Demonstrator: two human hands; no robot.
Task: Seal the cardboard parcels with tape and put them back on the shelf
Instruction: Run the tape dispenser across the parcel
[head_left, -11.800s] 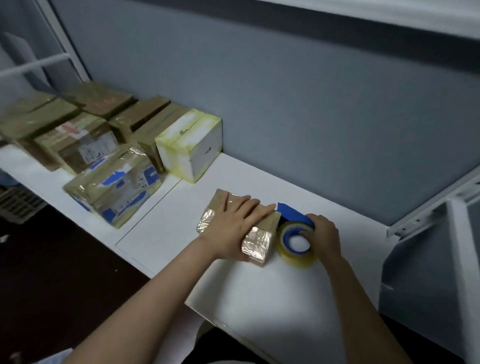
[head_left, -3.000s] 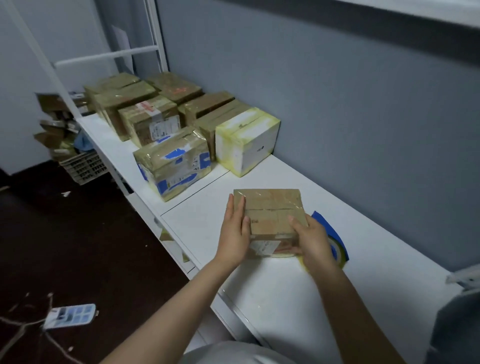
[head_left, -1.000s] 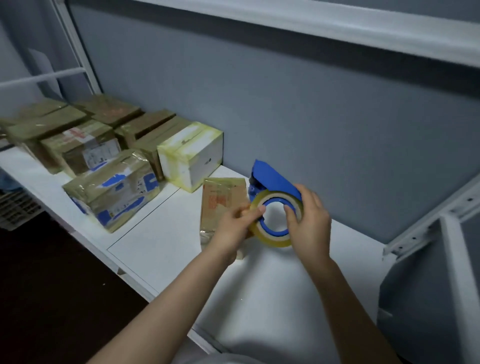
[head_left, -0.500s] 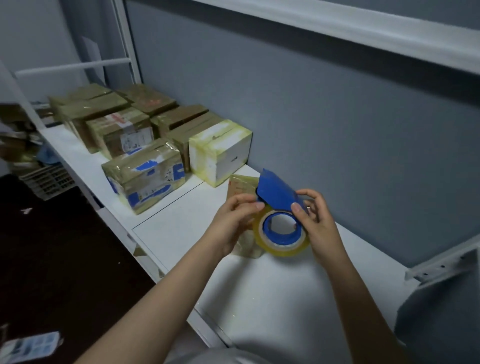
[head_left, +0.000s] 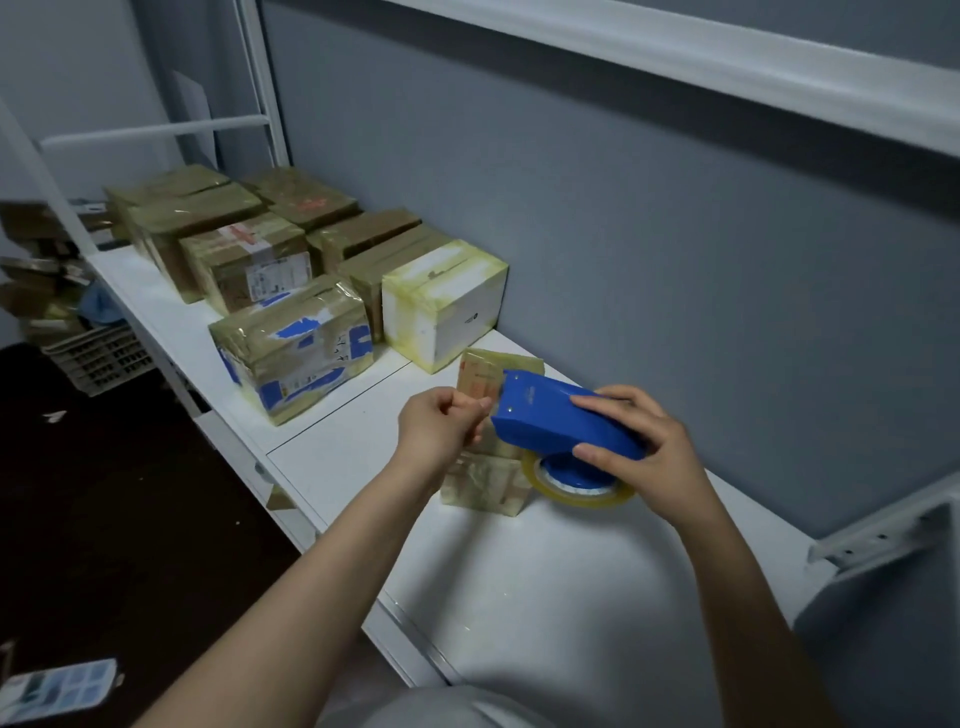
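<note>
A small flat cardboard parcel (head_left: 483, 486), wrapped in clear tape, lies on the white shelf (head_left: 545, 561) just behind my hands. My right hand (head_left: 644, 447) grips a blue tape dispenser (head_left: 561, 423) with its yellowish clear roll (head_left: 582, 491), held above the shelf beside the parcel. My left hand (head_left: 441, 428) is at the dispenser's front end, thumb and fingers pinched together, apparently on the loose end of the tape. The tape strip itself is too faint to make out.
Several taped parcels stand in rows at the shelf's left: a blue-marked one (head_left: 293, 345) in front, a white box with yellowed tape (head_left: 444, 304) by the grey wall. A plastic crate (head_left: 96, 356) sits on the dark floor. A white upper shelf rail (head_left: 675, 47) runs overhead.
The dispenser has turned over: its roll, facing me half a second ago, now points down and the blue cover is on top. My left hand moved to its front end.
</note>
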